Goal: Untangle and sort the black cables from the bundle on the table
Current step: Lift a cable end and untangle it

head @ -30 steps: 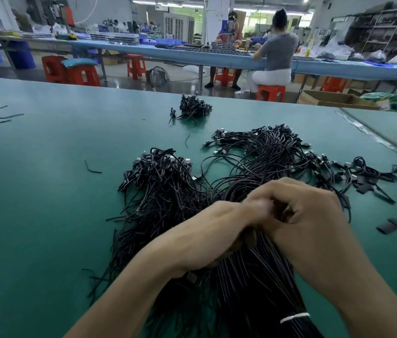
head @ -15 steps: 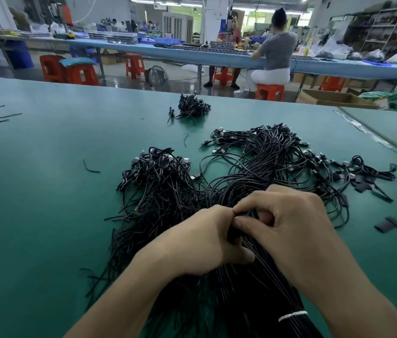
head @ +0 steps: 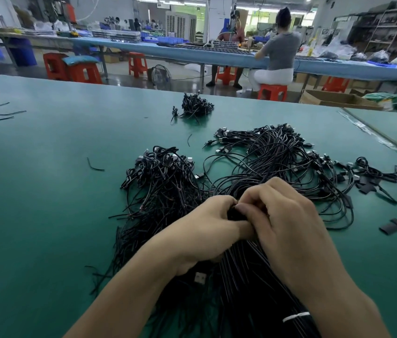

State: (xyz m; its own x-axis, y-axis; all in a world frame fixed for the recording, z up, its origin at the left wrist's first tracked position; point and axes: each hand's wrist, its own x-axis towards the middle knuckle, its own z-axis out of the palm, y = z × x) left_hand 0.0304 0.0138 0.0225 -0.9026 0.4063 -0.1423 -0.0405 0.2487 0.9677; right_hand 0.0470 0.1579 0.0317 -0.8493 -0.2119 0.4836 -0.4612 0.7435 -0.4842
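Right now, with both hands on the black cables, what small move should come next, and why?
Probably draw the right hand away from the left hand to tease a few strands out of the cable bundle. Both hands pinch cables at one spot, close together, and the strands below lie packed together above a white tie.

Gripping the big bundle of black cables (head: 248, 276) with the left hand (head: 207, 230) and the right hand (head: 282, 220), both curled tight, touching on top. Tied lower down with a white tie (head: 296, 316). Lying on a green table (head: 34, 215), with a pile of cables (head: 163, 179) on the left, loopy ones (head: 285, 157) behind, a small heap (head: 196, 107) farther back. Beyond, a person (head: 278, 47) sitting on a red stool (head: 271, 91).
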